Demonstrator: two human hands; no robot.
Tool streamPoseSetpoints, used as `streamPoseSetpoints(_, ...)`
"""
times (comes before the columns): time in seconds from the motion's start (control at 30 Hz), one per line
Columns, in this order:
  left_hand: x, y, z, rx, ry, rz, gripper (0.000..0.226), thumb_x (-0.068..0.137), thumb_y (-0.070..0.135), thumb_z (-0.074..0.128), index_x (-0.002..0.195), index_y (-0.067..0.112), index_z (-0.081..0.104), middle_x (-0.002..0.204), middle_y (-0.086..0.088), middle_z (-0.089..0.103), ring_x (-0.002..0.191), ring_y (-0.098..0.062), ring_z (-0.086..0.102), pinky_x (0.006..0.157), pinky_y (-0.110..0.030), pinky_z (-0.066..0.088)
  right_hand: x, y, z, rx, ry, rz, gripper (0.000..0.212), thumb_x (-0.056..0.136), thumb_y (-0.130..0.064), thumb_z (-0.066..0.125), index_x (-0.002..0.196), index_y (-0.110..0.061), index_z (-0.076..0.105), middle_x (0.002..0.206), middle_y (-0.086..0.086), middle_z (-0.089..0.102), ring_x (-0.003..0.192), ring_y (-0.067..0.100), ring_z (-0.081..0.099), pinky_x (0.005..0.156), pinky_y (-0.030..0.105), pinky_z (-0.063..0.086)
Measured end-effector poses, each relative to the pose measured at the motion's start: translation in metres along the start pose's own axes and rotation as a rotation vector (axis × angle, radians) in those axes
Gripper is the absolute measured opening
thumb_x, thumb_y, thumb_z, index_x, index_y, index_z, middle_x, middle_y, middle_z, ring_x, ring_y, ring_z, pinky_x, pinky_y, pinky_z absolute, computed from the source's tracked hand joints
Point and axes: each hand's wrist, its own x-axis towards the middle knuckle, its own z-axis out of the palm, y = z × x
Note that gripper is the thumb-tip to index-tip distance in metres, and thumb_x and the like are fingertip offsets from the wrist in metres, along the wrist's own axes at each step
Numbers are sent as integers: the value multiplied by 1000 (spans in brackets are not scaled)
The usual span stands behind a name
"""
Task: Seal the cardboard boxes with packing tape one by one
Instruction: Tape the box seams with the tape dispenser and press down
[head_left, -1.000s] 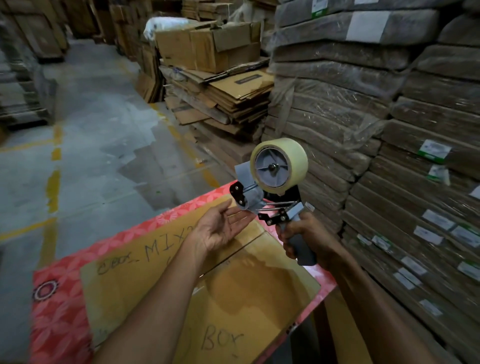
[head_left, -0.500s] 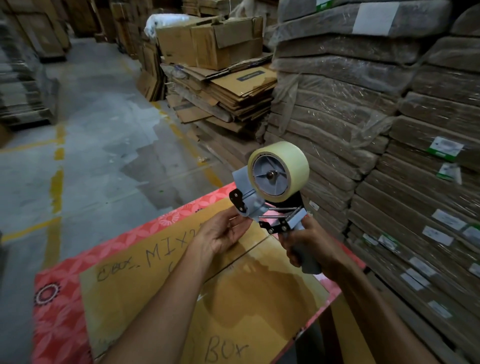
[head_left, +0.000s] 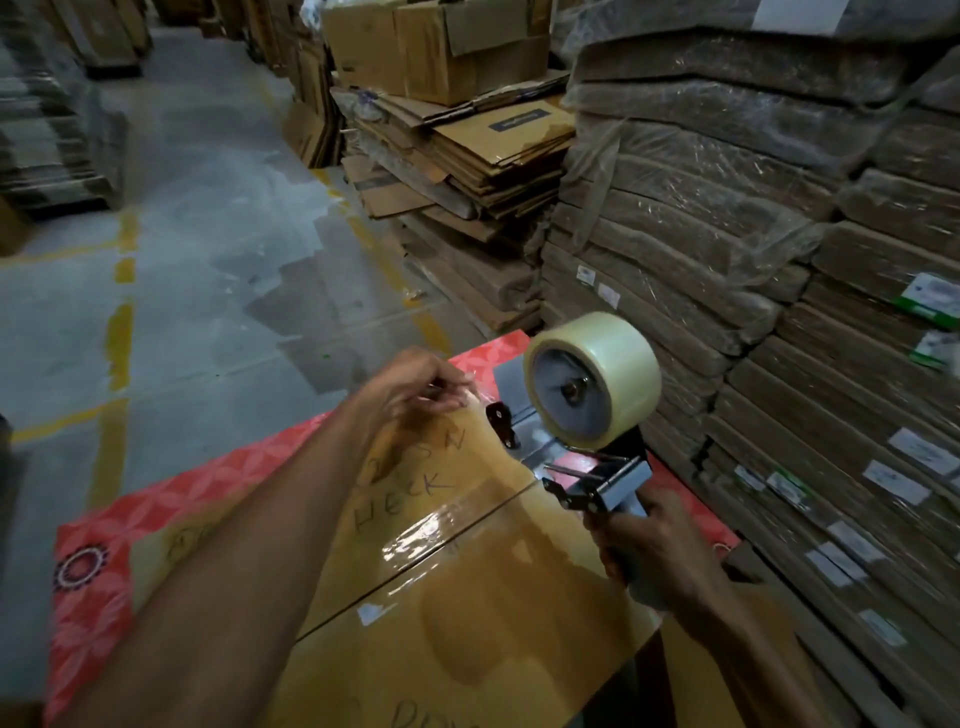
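Note:
A brown cardboard box with handwritten words lies on a red patterned cloth; its two top flaps meet in a diagonal seam. My right hand grips the grey handle of a tape dispenser that carries a pale roll of clear tape, held just above the box's far right corner. My left hand hovers at the box's far edge, fingers curled, pinching the free end of clear tape pulled out from the dispenser. A glossy strip of tape shines along the seam.
Wrapped stacks of flat cardboard rise close on the right. Behind the box stands a pile of flattened cartons topped by open boxes. The concrete floor with yellow lines stretches to the left, and more stacks stand at far left.
My left hand has turned over from palm-up and moved left to the box's far edge, drawing tape out. The dispenser has swung right and lower. The camera has dipped closer to the box.

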Motion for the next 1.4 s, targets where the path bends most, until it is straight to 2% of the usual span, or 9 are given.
streamPoseSetpoints(0.2,24,6,-3,155,112,68,22,92,-3,60,70,-1,62,51,-6,60,47,-17,59,67,-35,58,15,4,25,-93,55,31,9,69,-20,68,68,-14,61,51,-4,58,48,11,52,48,28,39)
streamPoseSetpoints(0.4,45,-9,-9,268,319,243,12,75,7,80,66,0,75,67,-18,72,70,-39,73,69,-42,62,36,6,34,-4,61,64,33,83,-4,64,55,-21,59,54,7,55,51,23,50,53,37,39)
streamPoseSetpoints(0.53,51,-17,-13,122,320,218,8,73,-2,83,73,-3,75,73,-20,73,69,-33,73,63,-31,58,44,4,34,19,62,57,19,83,-4,63,64,-6,60,55,11,56,49,24,48,51,37,39)
streamPoseSetpoints(0.77,66,-28,-17,86,338,132,7,72,0,82,75,-3,76,70,-15,73,62,-24,68,57,-25,52,49,6,34,5,60,105,13,79,-7,63,67,-6,65,56,13,57,48,25,48,51,36,38)
streamPoseSetpoints(0.9,74,-32,-17,350,362,155,1,65,6,77,66,5,77,65,-15,71,56,-20,63,56,-34,52,49,4,35,-31,62,119,15,79,-4,64,65,-8,63,56,11,56,46,23,48,48,34,38)
streamPoseSetpoints(1.03,69,-30,-10,728,405,190,12,74,11,71,81,6,79,78,-13,75,75,-27,70,72,-41,59,54,6,41,-171,106,144,16,64,-29,66,67,-14,68,56,5,63,49,27,57,50,38,45)
streamPoseSetpoints(1.2,55,-32,7,868,551,498,12,94,18,63,97,10,70,96,-16,72,87,-33,66,74,-41,53,55,-2,41,-285,87,120,22,56,-41,60,70,-27,69,61,5,67,59,31,64,62,51,56)
streamPoseSetpoints(1.27,49,-36,15,783,477,595,18,96,12,56,104,6,72,104,-18,73,88,-29,65,74,-36,48,53,-6,39,-278,79,107,18,60,-37,60,66,-21,68,58,7,66,57,30,63,61,53,55)
streamPoseSetpoints(1.4,53,-47,12,964,163,431,43,87,20,46,113,-4,69,121,-27,66,107,-41,63,85,-39,43,50,-15,40,-307,48,96,20,68,-35,57,59,-19,64,56,2,64,58,29,63,65,50,57)
